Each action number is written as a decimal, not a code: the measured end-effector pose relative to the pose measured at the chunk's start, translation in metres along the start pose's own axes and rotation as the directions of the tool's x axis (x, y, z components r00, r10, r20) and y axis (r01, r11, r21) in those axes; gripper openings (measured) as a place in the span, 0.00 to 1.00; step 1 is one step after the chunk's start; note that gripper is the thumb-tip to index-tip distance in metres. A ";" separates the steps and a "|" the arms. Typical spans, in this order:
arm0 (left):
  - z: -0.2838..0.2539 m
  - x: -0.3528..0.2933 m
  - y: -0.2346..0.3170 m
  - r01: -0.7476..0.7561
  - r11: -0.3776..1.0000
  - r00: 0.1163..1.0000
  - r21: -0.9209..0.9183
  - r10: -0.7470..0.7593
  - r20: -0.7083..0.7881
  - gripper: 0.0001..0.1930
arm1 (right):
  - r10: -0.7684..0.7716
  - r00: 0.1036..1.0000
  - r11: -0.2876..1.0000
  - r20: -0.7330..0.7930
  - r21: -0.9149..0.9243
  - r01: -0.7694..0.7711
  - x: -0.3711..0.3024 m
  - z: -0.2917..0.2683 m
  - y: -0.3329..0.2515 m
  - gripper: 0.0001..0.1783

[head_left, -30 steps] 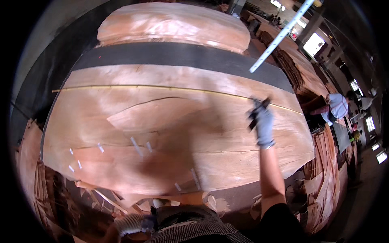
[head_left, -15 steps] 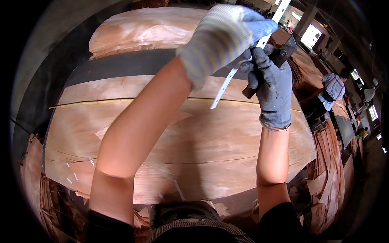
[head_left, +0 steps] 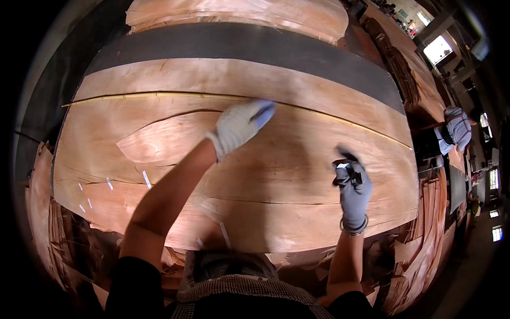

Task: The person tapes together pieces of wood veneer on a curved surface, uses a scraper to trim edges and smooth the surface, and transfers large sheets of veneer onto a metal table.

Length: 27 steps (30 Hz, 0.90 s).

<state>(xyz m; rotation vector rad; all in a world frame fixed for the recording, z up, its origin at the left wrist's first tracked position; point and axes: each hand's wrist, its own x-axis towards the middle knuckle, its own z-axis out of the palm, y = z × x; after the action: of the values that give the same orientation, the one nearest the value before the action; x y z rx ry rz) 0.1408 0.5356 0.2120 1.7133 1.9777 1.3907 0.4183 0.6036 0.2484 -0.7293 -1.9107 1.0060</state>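
Observation:
My left hand [head_left: 239, 126], in a pale glove with blue fingertips, hovers over or touches the wood veneer sheet [head_left: 297, 186] just below a long thin yellow stick [head_left: 175, 94]. Its fingers are stretched out, somewhat smeared by motion, and nothing shows in them. Over the right part of the sheet, my right hand [head_left: 355, 194] in a grey glove is closed around a small dark tool [head_left: 355, 175] with a white bit [head_left: 342, 165] at its end. The tool's exact kind is blurred. Beside my left forearm, a pointed veneer piece [head_left: 164, 139] lies on the sheet.
Short white tape strips [head_left: 146, 179] dot the sheet's left and near parts. Beyond it lie a dark board [head_left: 234, 42] and a veneer stack [head_left: 239, 13]. More veneer [head_left: 419, 228] piles up at right, where another person [head_left: 456, 130] stands.
My hands have come down and apart from the raised, punched white tape they both held. My left hand let go of it; the long strip no longer shows. The view has shifted too.

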 end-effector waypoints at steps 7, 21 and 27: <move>0.075 -0.063 -0.135 0.124 0.955 0.985 0.270 -0.150 0.080 0.12 | 0.693 0.565 0.599 0.448 0.079 -0.797 0.021 0.097 0.146 0.13; 0.127 -0.018 -0.195 -0.296 0.837 0.932 0.460 0.148 0.331 0.22 | 0.730 0.617 0.679 0.296 -0.203 -0.706 0.068 0.202 0.255 0.13; 0.108 -0.012 -0.187 -0.327 0.905 0.849 0.273 0.154 0.506 0.19 | 0.659 0.673 0.745 0.336 -0.168 -0.645 0.054 0.200 0.235 0.15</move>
<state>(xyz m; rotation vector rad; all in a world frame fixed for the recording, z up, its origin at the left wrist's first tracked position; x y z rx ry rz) 0.0880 0.6007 0.0124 2.2628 1.8379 0.5807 0.2435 0.6917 0.0035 -1.3932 -2.0216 1.6586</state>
